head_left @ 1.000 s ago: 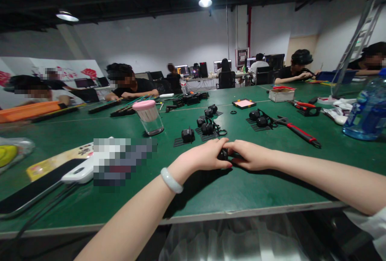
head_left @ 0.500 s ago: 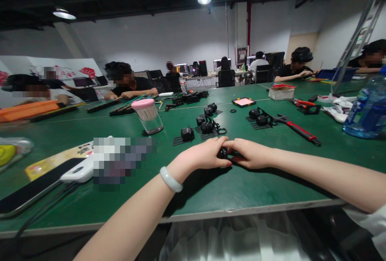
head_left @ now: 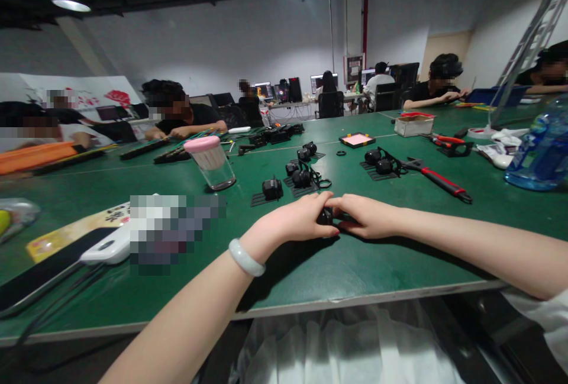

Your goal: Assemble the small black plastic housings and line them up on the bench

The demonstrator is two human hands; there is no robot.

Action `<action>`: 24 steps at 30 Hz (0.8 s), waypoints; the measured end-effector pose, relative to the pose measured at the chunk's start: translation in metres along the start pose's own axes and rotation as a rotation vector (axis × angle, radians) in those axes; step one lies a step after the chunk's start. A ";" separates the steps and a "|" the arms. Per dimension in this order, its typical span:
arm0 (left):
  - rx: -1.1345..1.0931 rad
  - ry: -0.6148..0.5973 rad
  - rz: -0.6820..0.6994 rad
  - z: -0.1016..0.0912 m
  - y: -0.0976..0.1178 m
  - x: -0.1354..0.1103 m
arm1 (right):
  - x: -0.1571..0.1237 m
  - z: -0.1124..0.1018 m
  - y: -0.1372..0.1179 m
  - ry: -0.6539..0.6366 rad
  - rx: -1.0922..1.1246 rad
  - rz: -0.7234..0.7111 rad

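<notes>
Fingers wrapped round a small round black part (head_left: 325, 216), my left hand (head_left: 306, 217) holds it just above the green table (head_left: 284, 277). From the other side my right hand (head_left: 366, 216) closes on the same part, its fingertips touching it. Most of the part is hidden by my fingers. Beyond my hands lie several similar black parts with flat finned plates, among them one black part (head_left: 272, 189) at the left and a pair (head_left: 379, 162) at the right. A black ring (head_left: 325, 183) lies just past my fingers.
An adjustable wrench (head_left: 444, 184) with a red and black handle lies right. A pink-lidded jar (head_left: 212, 165) stands left, near a white device (head_left: 109, 248) with cables. A blue bottle (head_left: 536, 153) stands far right. Several people sit around the table's far side.
The whole view has shifted slightly, so everything sits a little higher and further left. My hands stay together round the black part, with little visible change in grip.
</notes>
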State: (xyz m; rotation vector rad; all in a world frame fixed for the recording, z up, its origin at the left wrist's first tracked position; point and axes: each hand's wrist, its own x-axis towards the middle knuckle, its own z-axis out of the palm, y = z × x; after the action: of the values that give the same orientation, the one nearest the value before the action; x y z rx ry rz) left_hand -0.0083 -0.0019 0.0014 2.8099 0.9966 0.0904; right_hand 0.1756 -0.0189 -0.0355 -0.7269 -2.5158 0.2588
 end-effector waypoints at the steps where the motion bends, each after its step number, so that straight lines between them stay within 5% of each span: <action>1: 0.000 0.000 0.000 0.000 0.000 0.000 | 0.000 0.000 0.000 0.000 -0.002 0.000; 24: 0.000 -0.004 -0.001 0.001 -0.004 0.001 | 0.001 0.011 0.002 0.079 -0.083 0.028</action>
State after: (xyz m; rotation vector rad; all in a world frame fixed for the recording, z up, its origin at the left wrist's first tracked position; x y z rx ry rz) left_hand -0.0095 0.0017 -0.0007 2.8085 0.9967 0.0847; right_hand 0.1704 -0.0169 -0.0451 -0.7897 -2.4557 0.1330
